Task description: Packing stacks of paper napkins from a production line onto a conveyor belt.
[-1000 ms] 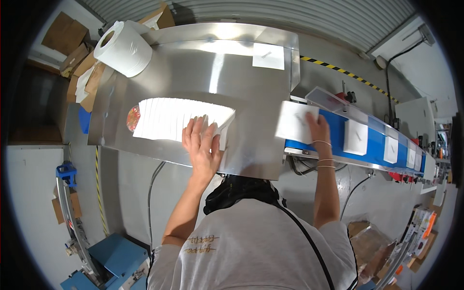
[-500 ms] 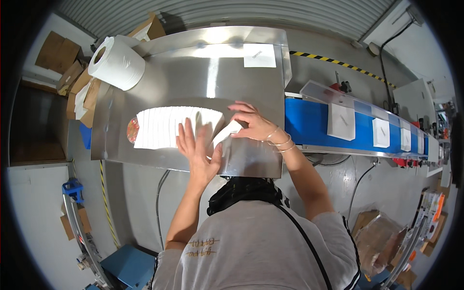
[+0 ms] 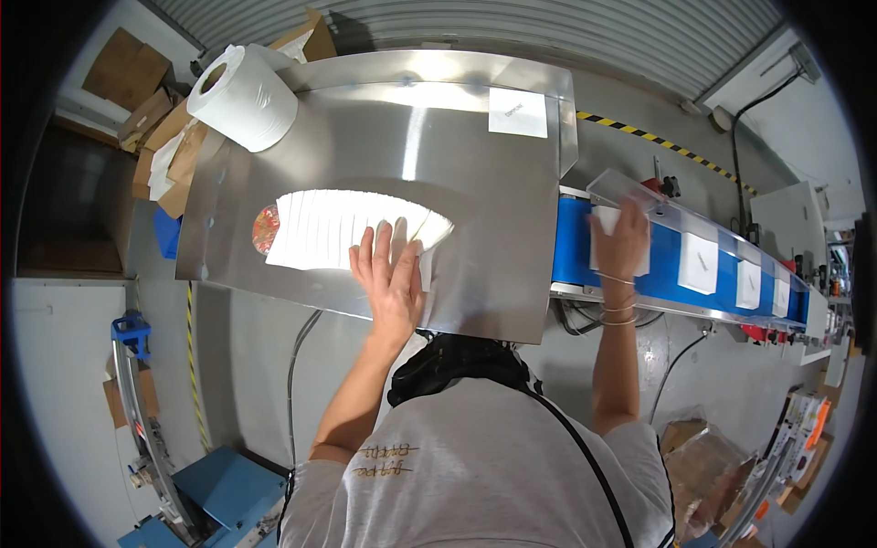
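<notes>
A fanned row of flat white paper pieces [image 3: 320, 230] lies on the steel table, overlapping one another. My left hand [image 3: 388, 279] rests on the right part of the row, its fingers stretched out and apart. A round red patterned piece [image 3: 265, 229] shows at the row's left end. Over the near end of the blue conveyor belt [image 3: 573, 242], my right hand [image 3: 623, 239] lies on a flat white piece [image 3: 605, 219]. Its fingers are stretched out, slightly blurred, and partly cover that piece. Whether it still grips the piece's edge is hard to see.
Several white pieces, such as one white rectangle [image 3: 698, 263], lie spaced along the belt beside a clear plastic guard [image 3: 676, 217]. A large white roll [image 3: 247, 100] stands at the table's back left. A white printed sheet [image 3: 518, 113] lies at the back right. Cardboard boxes [image 3: 174, 164] stand left.
My right hand has moved right, from the fanned row to the belt, with a white piece now beneath it. My left hand stays on the row. The white pieces on the belt have shifted.
</notes>
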A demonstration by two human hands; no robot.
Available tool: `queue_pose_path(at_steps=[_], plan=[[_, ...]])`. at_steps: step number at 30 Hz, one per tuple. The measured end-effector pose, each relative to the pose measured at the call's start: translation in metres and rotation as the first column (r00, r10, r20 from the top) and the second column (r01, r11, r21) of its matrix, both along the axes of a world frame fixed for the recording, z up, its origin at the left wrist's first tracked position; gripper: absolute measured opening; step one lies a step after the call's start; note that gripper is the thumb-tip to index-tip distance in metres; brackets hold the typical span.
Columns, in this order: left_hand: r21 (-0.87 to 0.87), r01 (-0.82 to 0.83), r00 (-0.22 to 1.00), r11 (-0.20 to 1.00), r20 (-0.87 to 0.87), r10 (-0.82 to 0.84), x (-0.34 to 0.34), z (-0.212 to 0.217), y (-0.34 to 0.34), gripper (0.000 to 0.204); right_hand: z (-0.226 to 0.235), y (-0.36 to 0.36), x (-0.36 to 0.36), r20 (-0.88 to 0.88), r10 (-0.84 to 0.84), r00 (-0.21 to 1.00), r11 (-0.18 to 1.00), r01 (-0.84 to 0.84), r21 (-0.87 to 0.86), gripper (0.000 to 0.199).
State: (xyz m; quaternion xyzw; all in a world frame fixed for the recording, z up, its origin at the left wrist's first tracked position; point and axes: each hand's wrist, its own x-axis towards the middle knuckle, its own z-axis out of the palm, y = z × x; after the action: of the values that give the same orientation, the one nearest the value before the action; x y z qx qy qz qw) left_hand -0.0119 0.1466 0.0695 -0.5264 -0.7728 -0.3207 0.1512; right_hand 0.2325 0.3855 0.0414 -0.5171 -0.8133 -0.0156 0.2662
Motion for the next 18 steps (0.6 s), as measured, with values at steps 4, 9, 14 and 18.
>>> queue_pose_path(at_steps=[4,9,14,18], plan=[[-0.072,0.046,0.998,0.996,0.039,-0.044,-0.004,0.005,-0.006,0.032,0.035,-0.047,-0.093,-0.428,0.636,0.642,0.537,-0.766,-0.353,0.051],[-0.078,0.038,0.992,0.996,0.126,-0.028,-0.007,0.02,0.003,0.042,0.003,-0.05,-0.122,-0.62,0.602,0.503,0.272,-0.859,-0.433,0.049],[-0.079,0.007,0.995,0.997,0.099,0.001,-0.018,0.014,-0.002,0.036,-0.021,-0.019,-0.051,-0.634,0.159,0.757,0.569,-0.595,-0.568,0.034],[-0.038,-0.025,0.999,0.999,0.037,0.027,-0.019,0.01,0.002,0.031,-0.034,0.028,0.022,-0.298,-0.204,0.932,0.778,-0.031,-0.628,0.038]])
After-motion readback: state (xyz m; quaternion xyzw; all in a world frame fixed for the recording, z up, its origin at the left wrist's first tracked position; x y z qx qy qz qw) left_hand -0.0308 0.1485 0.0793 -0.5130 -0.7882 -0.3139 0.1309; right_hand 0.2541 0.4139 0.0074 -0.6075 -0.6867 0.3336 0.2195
